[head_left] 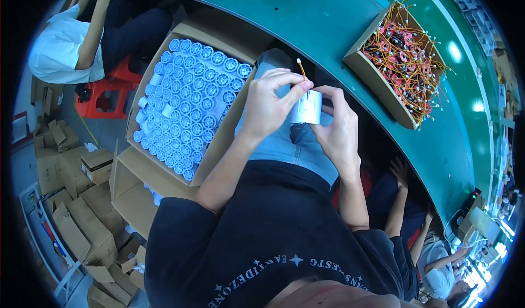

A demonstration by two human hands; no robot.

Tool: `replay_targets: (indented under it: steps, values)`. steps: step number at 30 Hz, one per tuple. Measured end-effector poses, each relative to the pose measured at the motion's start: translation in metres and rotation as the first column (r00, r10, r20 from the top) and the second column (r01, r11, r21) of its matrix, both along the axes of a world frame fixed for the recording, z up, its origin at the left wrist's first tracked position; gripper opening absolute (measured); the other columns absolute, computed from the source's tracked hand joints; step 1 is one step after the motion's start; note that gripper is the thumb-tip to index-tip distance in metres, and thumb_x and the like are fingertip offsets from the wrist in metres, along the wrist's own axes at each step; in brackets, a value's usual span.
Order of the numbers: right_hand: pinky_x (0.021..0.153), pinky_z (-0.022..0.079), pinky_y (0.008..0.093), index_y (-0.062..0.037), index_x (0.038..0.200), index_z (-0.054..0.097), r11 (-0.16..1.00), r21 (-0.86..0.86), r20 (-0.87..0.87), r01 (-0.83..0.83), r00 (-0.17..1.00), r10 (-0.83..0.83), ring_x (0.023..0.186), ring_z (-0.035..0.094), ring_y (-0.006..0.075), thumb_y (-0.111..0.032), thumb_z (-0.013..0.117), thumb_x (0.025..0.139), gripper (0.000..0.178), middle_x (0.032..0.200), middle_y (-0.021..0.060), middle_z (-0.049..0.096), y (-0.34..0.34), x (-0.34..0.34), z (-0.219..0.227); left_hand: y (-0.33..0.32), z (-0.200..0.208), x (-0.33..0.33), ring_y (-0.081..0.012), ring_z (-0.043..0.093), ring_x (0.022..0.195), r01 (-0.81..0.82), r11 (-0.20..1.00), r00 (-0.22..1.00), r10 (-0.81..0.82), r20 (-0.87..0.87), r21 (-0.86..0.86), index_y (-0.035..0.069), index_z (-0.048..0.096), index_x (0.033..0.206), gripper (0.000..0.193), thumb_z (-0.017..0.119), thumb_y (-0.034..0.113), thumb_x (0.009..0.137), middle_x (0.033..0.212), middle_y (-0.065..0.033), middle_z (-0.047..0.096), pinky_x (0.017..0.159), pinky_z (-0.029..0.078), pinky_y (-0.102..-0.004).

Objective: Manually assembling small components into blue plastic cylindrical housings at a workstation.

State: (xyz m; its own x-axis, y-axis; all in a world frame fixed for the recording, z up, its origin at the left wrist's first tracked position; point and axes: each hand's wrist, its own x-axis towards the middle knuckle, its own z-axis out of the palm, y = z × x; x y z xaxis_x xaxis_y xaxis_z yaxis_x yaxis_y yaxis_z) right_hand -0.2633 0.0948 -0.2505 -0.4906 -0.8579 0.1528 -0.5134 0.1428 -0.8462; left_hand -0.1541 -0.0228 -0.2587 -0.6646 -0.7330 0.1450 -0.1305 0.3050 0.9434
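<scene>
left hand (268, 104) pinches a wire lead (302, 68) atop the white cylinder (307, 110) the right hand (340, 128) grips; assembly looks partway, many wired parts (402, 59) left.

cylinder (307, 110): smooth plastic | carton (223, 139): matt cardboard | tabletop (322, 23): smooth | stool (123, 74): smooth plastic

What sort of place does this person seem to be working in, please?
Probably a factory assembly line: a long green table, a large box of matching pale cylinders, and a smaller box of wired parts.
</scene>
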Motion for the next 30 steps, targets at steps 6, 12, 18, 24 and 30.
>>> replay_targets:
  steps: [6,12,18,24,30]
  values:
    - [0.076,0.056,0.0323,0.0008,0.111,0.052,0.999,0.034,0.171,0.03,0.985,-0.036,0.093,0.066,0.0301,0.002,0.073,0.069,0.047,0.107,0.0208,0.062,-0.003,-0.005,0.009,0.005,0.005,0.001,-0.0247,0.066,0.097,0.156,0.914,0.964,-0.223,-0.143,-0.375,-0.001,0.069,0.097,0.018,0.068,0.009,0.082,0.099,-0.0116,0.07,0.087,0.05,-0.0323]
    - [0.097,0.047,0.0379,0.0019,0.134,0.038,0.975,-0.214,0.316,-0.057,0.94,0.124,0.119,0.053,0.0277,-0.013,0.081,0.071,0.078,0.132,0.0204,0.049,-0.034,-0.001,0.021,-0.069,0.002,-0.002,-0.0222,0.067,0.091,-0.111,0.983,0.972,0.076,-0.224,-0.148,-0.001,0.067,0.098,0.016,0.063,0.008,0.086,0.096,-0.0131,0.069,0.078,0.051,-0.0311]
    - [0.107,0.033,0.0454,-0.0024,0.144,0.027,0.931,-0.332,-0.257,0.151,0.935,-0.243,0.133,0.034,0.0418,-0.037,0.087,0.058,0.11,0.141,0.0299,0.034,-0.193,-0.087,-0.003,-0.225,0.008,-0.043,-0.0273,0.069,0.079,-0.403,0.86,0.915,0.382,-0.129,-0.313,-0.001,0.068,0.088,0.029,0.062,0.027,0.089,0.078,-0.0109,0.071,0.072,0.052,-0.0354]
    - [0.107,0.036,0.0425,-0.008,0.139,0.043,0.975,-0.221,-0.336,-0.017,0.94,-0.059,0.129,0.042,0.0361,-0.036,0.089,0.055,0.1,0.141,0.0227,0.039,-0.288,-0.109,-0.015,-0.326,-0.018,-0.044,-0.0327,0.063,0.097,-0.623,0.615,0.727,0.683,-0.068,-0.483,-0.006,0.052,0.122,0.065,0.06,0.048,0.088,0.11,-0.022,0.061,0.084,0.049,-0.0384]
    - [0.101,0.043,0.0417,-0.0088,0.128,0.057,0.951,-0.284,-0.249,-0.125,0.967,0.053,0.123,0.048,0.0356,-0.035,0.089,0.054,0.085,0.139,0.0234,0.041,-0.362,-0.081,-0.02,-0.325,-0.029,-0.036,-0.0415,0.05,0.111,-0.512,0.677,0.853,0.473,-0.22,-0.529,-0.008,0.036,0.13,0.074,0.063,0.045,0.087,0.126,-0.0289,0.042,0.095,0.043,-0.0432]
